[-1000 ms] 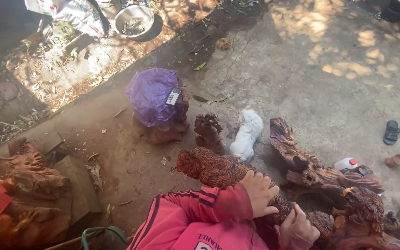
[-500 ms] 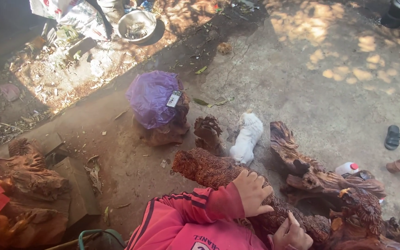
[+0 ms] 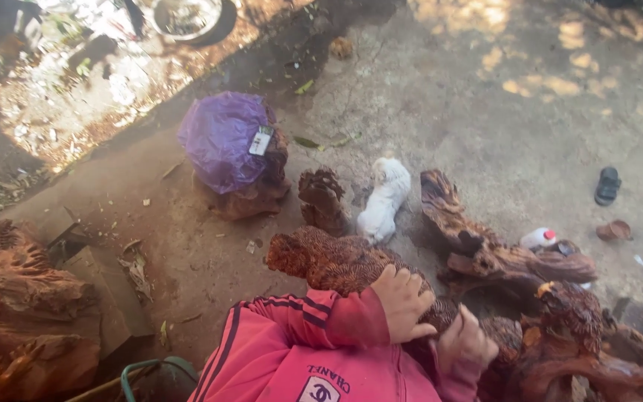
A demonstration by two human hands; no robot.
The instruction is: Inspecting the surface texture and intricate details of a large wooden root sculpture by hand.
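My left hand clasps the carved wood piece; my right hand rests flat on it; likely heavy, stiff, rough; best gripped underneath.

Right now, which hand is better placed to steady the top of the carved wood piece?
The left hand, probably. It lies flat on top of the reddish carved wood piece, fingers spread over its upper edge. The right hand sits lower, against the carving's near side.
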